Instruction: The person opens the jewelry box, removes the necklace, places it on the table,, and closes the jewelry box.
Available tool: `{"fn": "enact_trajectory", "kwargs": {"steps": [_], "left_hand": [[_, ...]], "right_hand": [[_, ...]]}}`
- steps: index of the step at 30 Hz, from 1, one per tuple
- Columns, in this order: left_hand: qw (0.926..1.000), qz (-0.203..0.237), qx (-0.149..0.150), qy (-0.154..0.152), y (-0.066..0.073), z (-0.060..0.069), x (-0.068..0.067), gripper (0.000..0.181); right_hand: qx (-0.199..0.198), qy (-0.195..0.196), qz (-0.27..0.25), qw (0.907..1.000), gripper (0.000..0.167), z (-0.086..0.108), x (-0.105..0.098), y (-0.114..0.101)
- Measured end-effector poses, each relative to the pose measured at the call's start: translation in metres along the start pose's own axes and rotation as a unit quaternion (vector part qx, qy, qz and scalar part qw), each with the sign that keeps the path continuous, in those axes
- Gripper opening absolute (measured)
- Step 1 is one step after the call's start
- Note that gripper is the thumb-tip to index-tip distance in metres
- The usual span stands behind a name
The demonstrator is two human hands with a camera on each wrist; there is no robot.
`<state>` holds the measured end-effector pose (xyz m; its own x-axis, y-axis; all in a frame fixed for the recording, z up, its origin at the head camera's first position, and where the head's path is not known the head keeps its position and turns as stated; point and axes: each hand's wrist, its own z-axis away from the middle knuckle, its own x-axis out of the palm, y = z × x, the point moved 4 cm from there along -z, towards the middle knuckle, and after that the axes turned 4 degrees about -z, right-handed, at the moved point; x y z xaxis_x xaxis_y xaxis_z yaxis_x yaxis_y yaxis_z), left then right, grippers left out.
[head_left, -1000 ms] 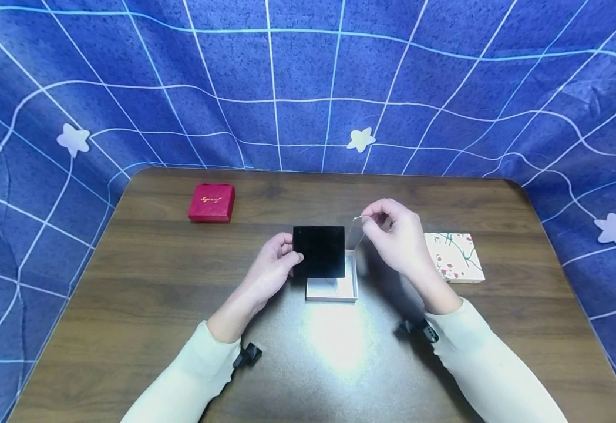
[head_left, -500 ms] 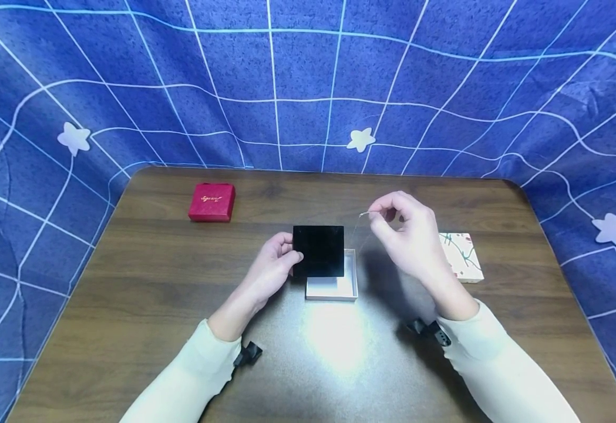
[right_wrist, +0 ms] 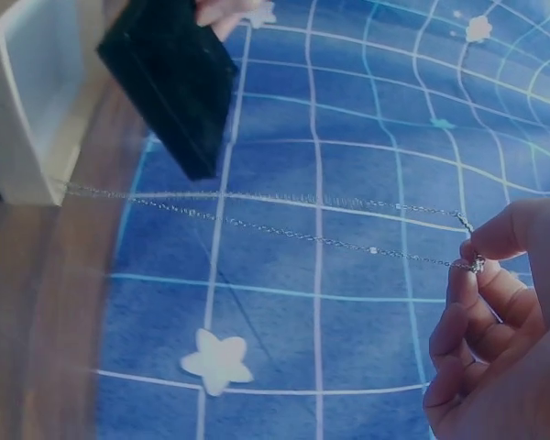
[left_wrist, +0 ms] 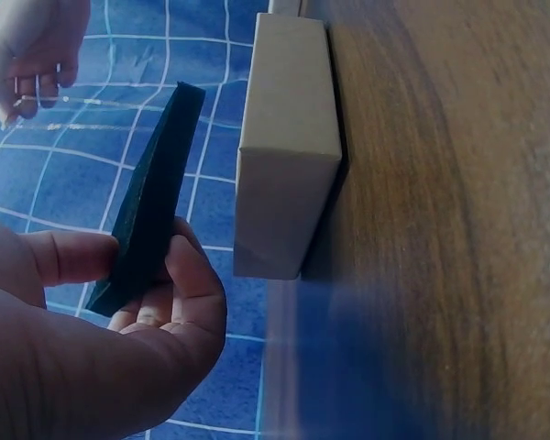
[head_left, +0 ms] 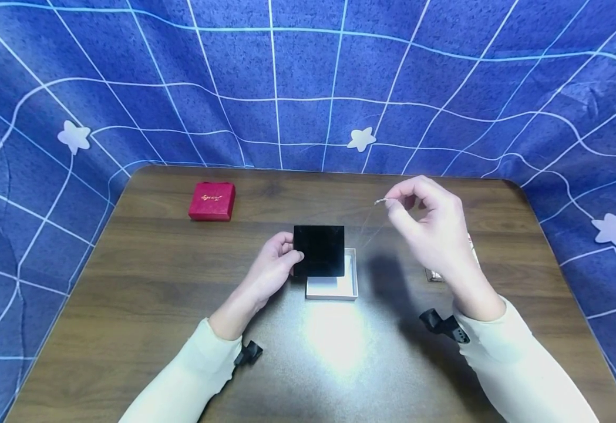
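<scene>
Your right hand (head_left: 431, 220) pinches the likely light, delicate chain (right_wrist: 373, 250) where strands meet; your left hand (head_left: 275, 260) grips the black pad (head_left: 319, 249).

1. Head view bright; white glare burns out the surface (head_left: 334, 346) just below the open box (head_left: 332, 297).
2. A soft, dark shadow runs beside the right arm (head_left: 477, 294).
3. Both wrist views look dimmer, bluish and hazy.
4. Head view: the chain (head_left: 379, 202) shows only faintly.
</scene>
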<state>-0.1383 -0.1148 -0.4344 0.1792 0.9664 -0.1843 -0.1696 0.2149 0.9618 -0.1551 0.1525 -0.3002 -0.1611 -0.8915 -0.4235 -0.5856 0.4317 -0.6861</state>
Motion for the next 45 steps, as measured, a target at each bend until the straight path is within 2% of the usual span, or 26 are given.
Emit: {"fn": "enact_trajectory", "kwargs": {"steps": [6,17,27,34,45], "left_hand": [[1.0,0.0,0.0,0.0,0.0,0.0,0.0,0.02],[1.0,-0.004,-0.002,-0.001,-0.002,-0.001,0.001,0.021],[0.9999,-0.008,-0.006,-0.004,-0.002,-0.001,0.002,0.023],[0.9999,-0.009,-0.008,-0.005,-0.002,-0.001,0.001,0.024],[0.9999,-0.01,-0.009,-0.001,-0.002,-0.001,0.001,0.022]], "right_hand": [[-0.007,0.022,0.004,0.9997,0.009,-0.008,-0.014,-0.01],[0.014,0.037,0.024,0.999,0.008,-0.015,-0.032,-0.01],[0.041,0.037,0.042,0.9976,0.007,-0.019,-0.038,0.006],[0.041,0.043,0.037,0.9976,0.006,-0.022,-0.042,0.013],[0.076,0.011,0.042,0.9961,0.009,-0.037,-0.035,0.039]]}}
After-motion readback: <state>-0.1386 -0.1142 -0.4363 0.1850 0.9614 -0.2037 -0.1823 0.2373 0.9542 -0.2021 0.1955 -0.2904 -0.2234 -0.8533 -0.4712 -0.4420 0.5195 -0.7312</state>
